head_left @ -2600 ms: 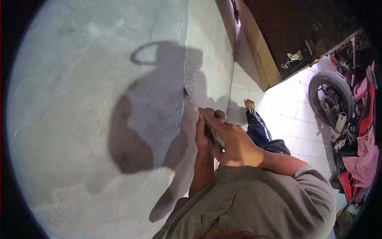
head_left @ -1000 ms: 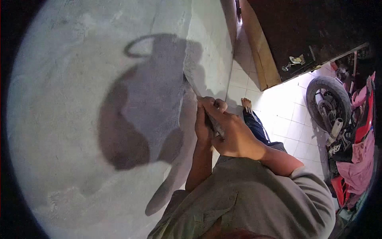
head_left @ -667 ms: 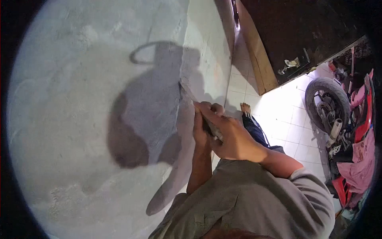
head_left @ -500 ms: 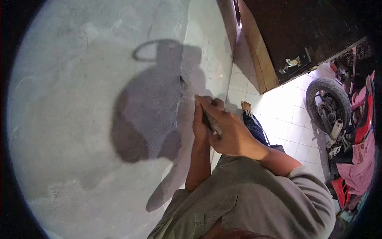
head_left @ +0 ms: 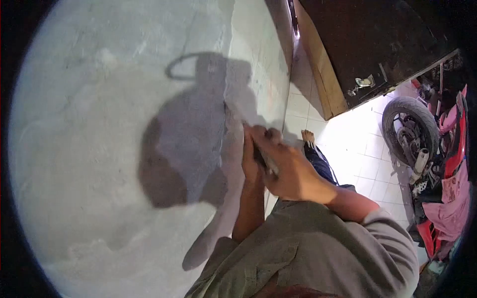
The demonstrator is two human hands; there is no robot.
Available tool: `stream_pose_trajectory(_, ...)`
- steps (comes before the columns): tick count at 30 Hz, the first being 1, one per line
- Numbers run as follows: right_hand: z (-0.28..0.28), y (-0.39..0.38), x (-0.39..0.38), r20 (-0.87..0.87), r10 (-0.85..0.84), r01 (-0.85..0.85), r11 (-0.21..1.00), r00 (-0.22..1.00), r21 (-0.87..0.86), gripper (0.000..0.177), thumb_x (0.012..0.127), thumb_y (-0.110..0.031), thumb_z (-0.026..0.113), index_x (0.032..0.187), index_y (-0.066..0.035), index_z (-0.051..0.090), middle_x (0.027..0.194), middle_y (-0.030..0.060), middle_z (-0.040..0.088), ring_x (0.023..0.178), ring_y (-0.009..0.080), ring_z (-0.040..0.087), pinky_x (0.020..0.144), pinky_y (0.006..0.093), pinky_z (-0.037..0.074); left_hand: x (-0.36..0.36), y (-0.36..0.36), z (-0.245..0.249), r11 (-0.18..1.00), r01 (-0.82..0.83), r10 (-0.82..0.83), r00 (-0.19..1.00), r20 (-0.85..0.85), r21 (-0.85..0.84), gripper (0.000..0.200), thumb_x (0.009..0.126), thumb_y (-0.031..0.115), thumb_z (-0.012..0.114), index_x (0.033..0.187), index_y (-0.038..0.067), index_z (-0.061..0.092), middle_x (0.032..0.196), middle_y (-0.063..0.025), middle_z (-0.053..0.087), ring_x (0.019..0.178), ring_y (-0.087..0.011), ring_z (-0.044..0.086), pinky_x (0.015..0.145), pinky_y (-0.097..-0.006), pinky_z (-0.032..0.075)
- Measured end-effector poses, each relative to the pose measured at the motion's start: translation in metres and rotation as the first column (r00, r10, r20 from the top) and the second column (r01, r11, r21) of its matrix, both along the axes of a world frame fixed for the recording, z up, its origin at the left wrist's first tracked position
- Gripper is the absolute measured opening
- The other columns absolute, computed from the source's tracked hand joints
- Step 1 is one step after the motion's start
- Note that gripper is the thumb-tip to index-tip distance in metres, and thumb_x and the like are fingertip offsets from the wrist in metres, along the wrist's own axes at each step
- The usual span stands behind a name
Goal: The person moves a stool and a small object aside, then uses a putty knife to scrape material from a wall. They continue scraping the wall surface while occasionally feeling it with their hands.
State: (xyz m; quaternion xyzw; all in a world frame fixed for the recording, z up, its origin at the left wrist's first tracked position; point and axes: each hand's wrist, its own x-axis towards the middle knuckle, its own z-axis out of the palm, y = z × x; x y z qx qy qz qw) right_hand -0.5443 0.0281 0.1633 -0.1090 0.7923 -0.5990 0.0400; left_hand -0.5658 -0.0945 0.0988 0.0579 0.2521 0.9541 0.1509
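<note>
A grey plastered wall (head_left: 89, 164) fills the left side, with a rough crack-like line (head_left: 227, 84) running down it. Both of my hands are close together at this line, closed around a slim hand tool (head_left: 271, 165) with a narrow blade, whose exact kind I cannot make out. Its thin front end points up and left, at or very near the wall. My right hand (head_left: 294, 171) wraps the handle from the right. Beside it, my left hand (head_left: 252, 161) is closed against the tool at the wall, its fingers partly hidden.
A dark wooden door (head_left: 377, 39) with a metal latch (head_left: 365, 81) stands at upper right. Beyond the white tiled floor (head_left: 355, 144) is a motorcycle wheel (head_left: 410, 130) beside red bodywork and a pink cloth (head_left: 449, 208). My bare foot (head_left: 308, 136) is below the hands.
My hands and the tool have shifted slightly downward in view, with the tip a little lower along the line. The camera view has moved slightly too. Both hands keep their hold.
</note>
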Motion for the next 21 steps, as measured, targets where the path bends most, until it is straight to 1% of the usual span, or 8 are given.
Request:
stream_pose_trajectory(1,0.001,0.003,0.009,0.047,0.086,-0.084,0.996,0.995,-0.039,0.087,0.071,0.001,0.063,0.152,-0.007,0.033,0.103,0.0341,0.063,0.096,0.0484,0.066,0.082,0.0442,0.055,0.011,0.011,0.003,0.982,-0.112,0.111,0.994,0.018,0.150,0.032,0.109,0.033,0.036,0.114,0.007,0.055,0.107,-0.0104,0.057,0.090,-0.0211,0.058,0.076,-0.0386,0.054)
stream_pose_trajectory(4,-0.003,-0.001,0.010,0.065,0.134,-0.128,0.987,0.989,-0.095,0.086,0.072,0.002,0.061,0.153,-0.005,0.031,0.102,0.0341,0.064,0.094,0.0478,0.067,0.080,0.0439,0.055,0.005,-0.007,-0.005,0.995,-0.078,0.077,0.997,0.023,0.055,0.029,0.107,0.036,0.041,0.116,0.012,0.056,0.106,-0.0032,0.055,0.091,-0.0215,0.051,0.075,-0.0346,0.051)
stream_pose_trajectory(5,-0.005,-0.001,0.011,0.063,0.117,-0.111,0.990,0.991,-0.088,0.087,0.071,0.003,0.059,0.153,-0.003,0.031,0.102,0.0340,0.064,0.092,0.0465,0.068,0.080,0.0430,0.055,-0.003,-0.012,-0.006,0.976,0.157,-0.153,0.987,-0.037,0.149,0.028,0.107,0.035,0.042,0.116,0.012,0.055,0.103,-0.0049,0.055,0.090,-0.0203,0.052,0.073,-0.0320,0.051)
stream_pose_trajectory(6,-0.007,0.000,0.008,0.043,0.100,-0.096,0.993,0.994,-0.075,0.088,0.070,0.005,0.058,0.153,-0.002,0.030,0.101,0.0338,0.064,0.090,0.0452,0.069,0.080,0.0421,0.054,0.002,-0.009,-0.005,0.978,0.139,-0.135,0.990,-0.032,0.155,0.028,0.107,0.035,0.042,0.116,0.012,0.055,0.103,-0.0049,0.055,0.090,-0.0203,0.052,0.073,-0.0320,0.051)
stream_pose_trajectory(8,-0.005,0.000,0.007,0.011,0.090,-0.089,0.994,0.996,-0.067,0.089,0.069,0.006,0.057,0.153,0.000,0.029,0.100,0.0337,0.065,0.088,0.0439,0.069,0.080,0.0412,0.054,0.007,0.001,0.003,0.995,-0.011,-0.003,0.990,0.143,0.097,0.029,0.107,0.036,0.042,0.112,0.009,0.054,0.098,-0.0064,0.054,0.088,-0.0189,0.053,0.072,-0.0317,0.051)
stream_pose_trajectory(9,-0.004,0.003,0.005,0.042,0.123,-0.119,0.988,0.991,-0.095,0.089,0.069,0.007,0.056,0.153,-0.001,0.029,0.101,0.0339,0.064,0.089,0.0441,0.069,0.080,0.0412,0.054,0.007,0.000,-0.008,0.998,-0.045,0.051,0.990,0.130,-0.045,0.035,0.108,0.043,0.036,0.106,0.011,0.051,0.094,-0.0068,0.054,0.078,-0.0141,0.057,0.068,-0.0267,0.050)
stream_pose_trajectory(12,-0.001,0.007,-0.001,0.077,0.150,-0.140,0.982,0.986,-0.127,0.090,0.068,0.007,0.055,0.154,-0.002,0.029,0.105,0.0339,0.064,0.093,0.0447,0.068,0.082,0.0410,0.053,0.000,-0.004,0.001,0.997,0.074,-0.071,0.991,0.111,-0.025,0.038,0.108,0.045,0.034,0.105,0.012,0.051,0.092,-0.0068,0.055,0.081,-0.0146,0.056,0.068,-0.0273,0.049)
stream_pose_trajectory(21,0.003,0.002,-0.006,0.164,0.112,-0.101,0.992,0.980,-0.075,0.091,0.069,0.003,0.057,0.155,-0.006,0.029,0.110,0.0341,0.062,0.093,0.0426,0.069,0.084,0.0399,0.053,-0.001,-0.003,0.006,0.995,-0.012,0.018,0.998,0.057,-0.103,0.032,0.107,0.038,0.043,0.111,0.008,0.054,0.099,-0.0042,0.054,0.088,-0.0199,0.053,0.073,-0.0344,0.049)
